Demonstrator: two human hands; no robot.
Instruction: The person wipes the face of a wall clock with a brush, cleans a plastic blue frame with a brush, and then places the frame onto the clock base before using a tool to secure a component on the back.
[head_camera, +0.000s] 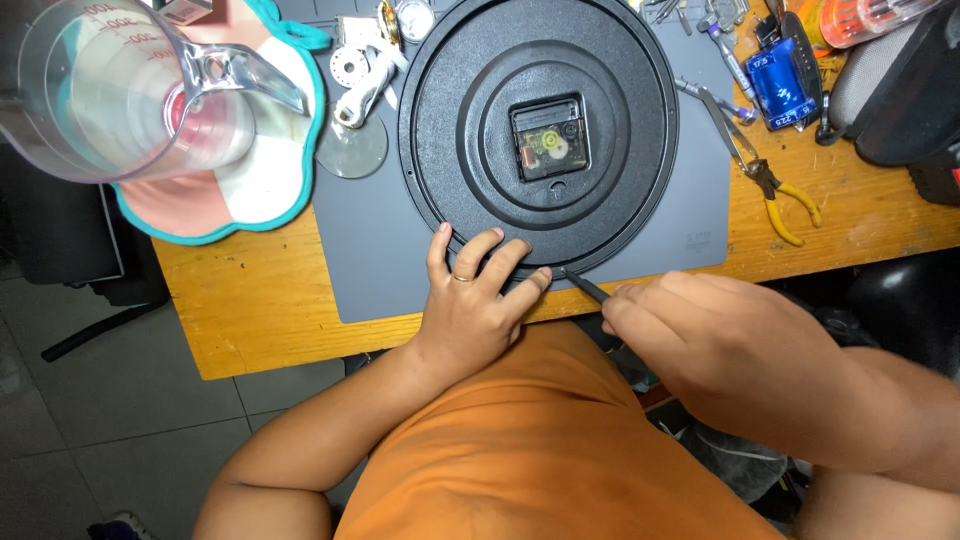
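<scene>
We look down over an orange shirt at a wooden table (270, 330) covered in part by a grey work mat (380, 250). On the mat, face down, lies a large round black clock back (538, 135), its square movement (550, 138) set in the centre. It seems to us light, stiff moulded plastic, wide and flat, so best steadied at the rim; the small movement and any glass beneath look fragile.

Our left hand (470, 300) rests with fingers spread and open on the near rim, pressing it down, gripping nothing. Our right hand (690, 325) is curled closed around a thin dark tool (587, 287) whose tip meets the rim just beside the left fingertips.

At the upper left stands a clear measuring jug (120, 90) on a teal-edged cloth pad (250, 190). To the right lie yellow-handled pliers (770, 185) and a small blue box (783, 85).
</scene>
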